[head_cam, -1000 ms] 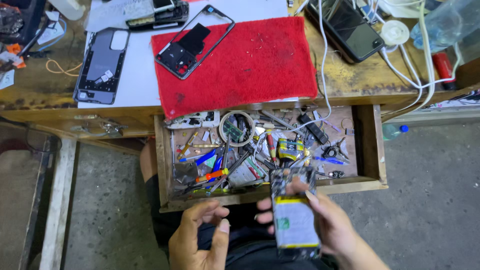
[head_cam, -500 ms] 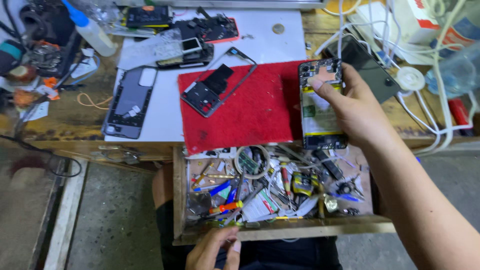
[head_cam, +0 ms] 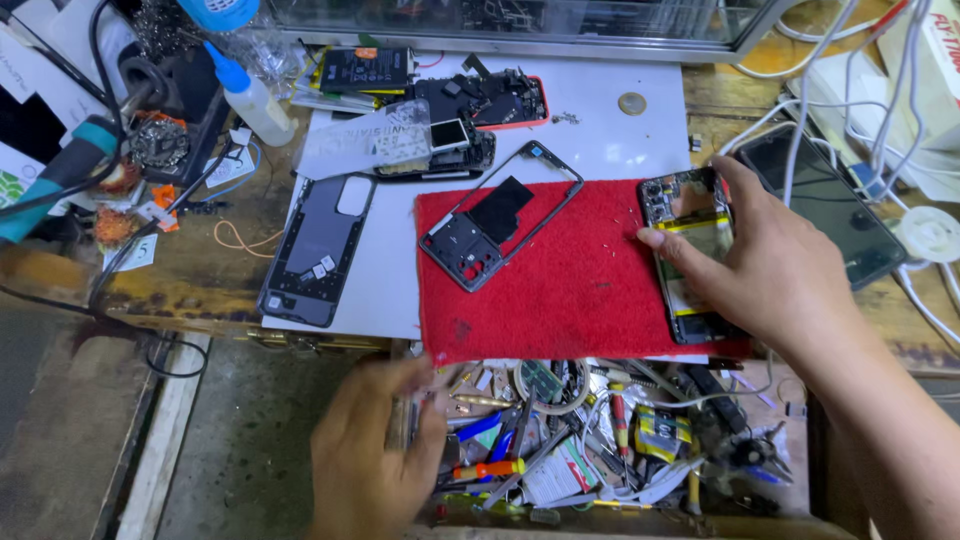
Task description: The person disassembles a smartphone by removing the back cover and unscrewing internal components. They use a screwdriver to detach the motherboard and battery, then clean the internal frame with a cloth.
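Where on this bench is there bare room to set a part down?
Free: the red mat between the phone frame and the opened phone under the right hand; also the white sheet by the coin. Crowded: the drawer by the left hand, and the bench's top-left corner.

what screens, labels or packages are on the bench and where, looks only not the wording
Dark phone screen: right of the red mat, black glossy rectangle under white cables.
Battery label: top centre, black rectangle with small pale print.
Cardboard box: top right corner, white with red lettering.
Small screen module: above the mat, grey square.
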